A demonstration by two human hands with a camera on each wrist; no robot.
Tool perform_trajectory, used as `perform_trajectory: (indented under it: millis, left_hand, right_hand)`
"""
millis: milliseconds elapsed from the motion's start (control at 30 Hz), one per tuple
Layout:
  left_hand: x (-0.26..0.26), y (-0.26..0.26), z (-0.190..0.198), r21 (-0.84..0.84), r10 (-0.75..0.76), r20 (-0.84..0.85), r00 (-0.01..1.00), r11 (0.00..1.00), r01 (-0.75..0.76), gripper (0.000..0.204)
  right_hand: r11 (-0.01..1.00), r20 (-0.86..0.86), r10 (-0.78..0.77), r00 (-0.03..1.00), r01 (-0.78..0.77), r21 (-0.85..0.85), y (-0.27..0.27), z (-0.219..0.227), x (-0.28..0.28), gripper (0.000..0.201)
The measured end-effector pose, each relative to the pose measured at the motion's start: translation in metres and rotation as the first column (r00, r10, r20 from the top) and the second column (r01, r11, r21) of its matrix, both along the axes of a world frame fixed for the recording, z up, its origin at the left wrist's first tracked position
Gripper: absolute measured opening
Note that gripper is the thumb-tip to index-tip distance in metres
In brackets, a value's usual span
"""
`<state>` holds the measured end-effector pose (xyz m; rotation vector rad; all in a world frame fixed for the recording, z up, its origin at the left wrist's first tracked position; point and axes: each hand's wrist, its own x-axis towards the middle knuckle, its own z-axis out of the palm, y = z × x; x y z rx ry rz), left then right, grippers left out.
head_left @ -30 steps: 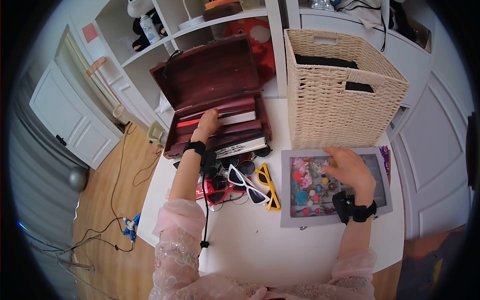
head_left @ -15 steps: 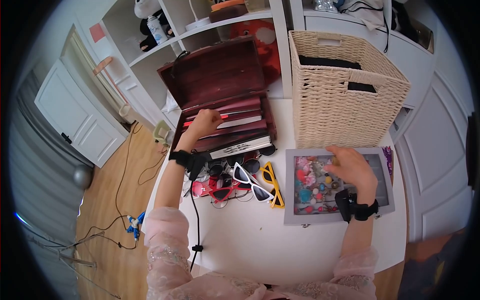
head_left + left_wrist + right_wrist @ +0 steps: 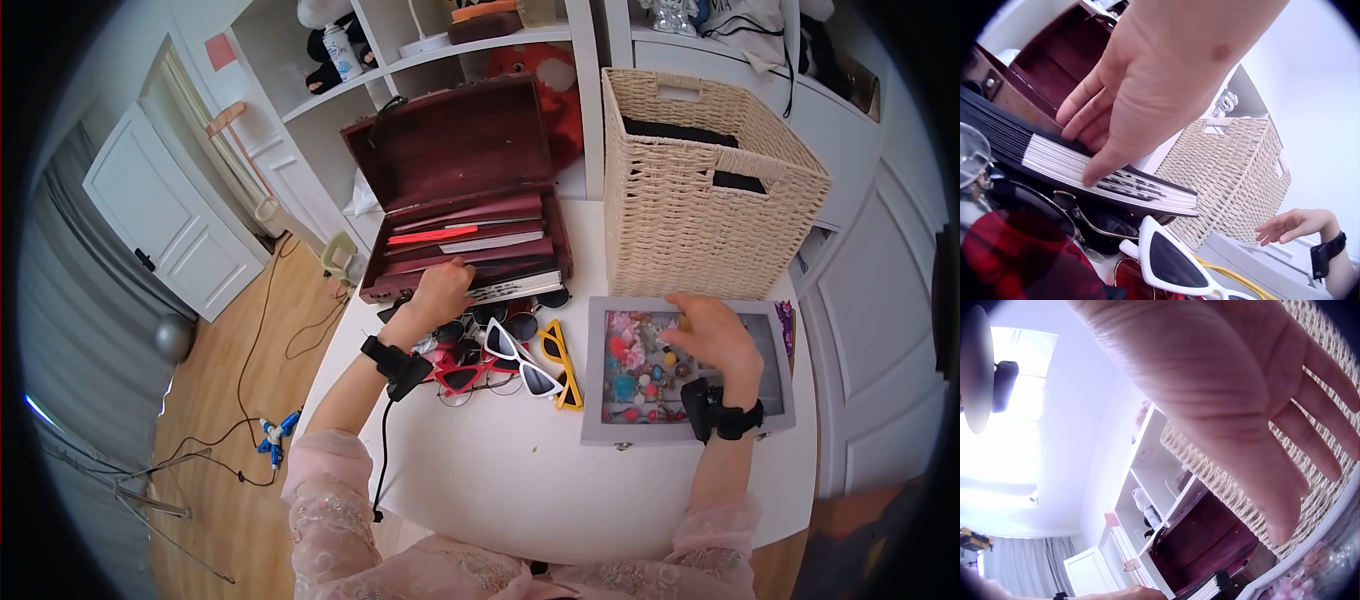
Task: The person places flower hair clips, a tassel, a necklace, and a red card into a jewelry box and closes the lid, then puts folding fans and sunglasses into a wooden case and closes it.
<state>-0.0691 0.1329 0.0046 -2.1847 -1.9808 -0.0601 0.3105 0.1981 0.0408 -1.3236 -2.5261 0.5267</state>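
Note:
The left hand (image 3: 440,295) is at a thick book with black covers (image 3: 1116,181), which leans along the front of the open dark red case (image 3: 450,150). In the left wrist view its thumb lies on the white, black-marked page edges, with the fingers bent over the far side. Red folders and other flat items (image 3: 430,237) stand behind the book inside the case. The right hand (image 3: 720,345), fingers spread and relaxed, is over the grey jewelry box (image 3: 595,390). Flower pieces and colourful rings (image 3: 625,350) show through its lid.
White sunglasses (image 3: 520,360), yellow sunglasses (image 3: 565,370) and red sunglasses (image 3: 462,378) lie in a pile before the case. A tall woven basket (image 3: 680,220) stands behind the jewelry box. White shelves (image 3: 400,75) rise behind the table (image 3: 500,480).
The left hand has moved from the flat items inside the case toward the front, onto the book. The right hand stays over the jewelry box. The head view has shifted slightly.

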Motion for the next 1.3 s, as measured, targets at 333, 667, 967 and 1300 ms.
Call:
perform_trajectory:
  millis: [333,667,967,1300]
  left_hand:
    - [0.002,0.004,-0.009,0.073,-0.026,0.029,0.999,0.997,0.024,0.033]
    - [0.007,0.001,-0.007,0.074,-0.047,0.018,0.999,0.996,0.045,0.041]
    - [0.011,0.003,-0.008,0.083,-0.075,0.074,0.994,0.994,0.068,0.036]
    - [0.011,0.003,0.01,0.106,-0.127,0.187,0.974,0.988,0.109,0.028]
  right_hand:
    - [1.0,0.007,-0.013,1.0,0.013,-0.024,-0.003,0.006,0.0,0.042]
    - [1.0,0.004,-0.005,1.0,0.004,0.024,-0.003,0.003,-0.001,0.044]
    - [1.0,0.011,-0.01,1.0,0.01,0.005,-0.003,0.004,0.0,0.045]
    - [1.0,0.001,-0.012,1.0,0.012,0.017,-0.001,0.002,0.001,0.045]
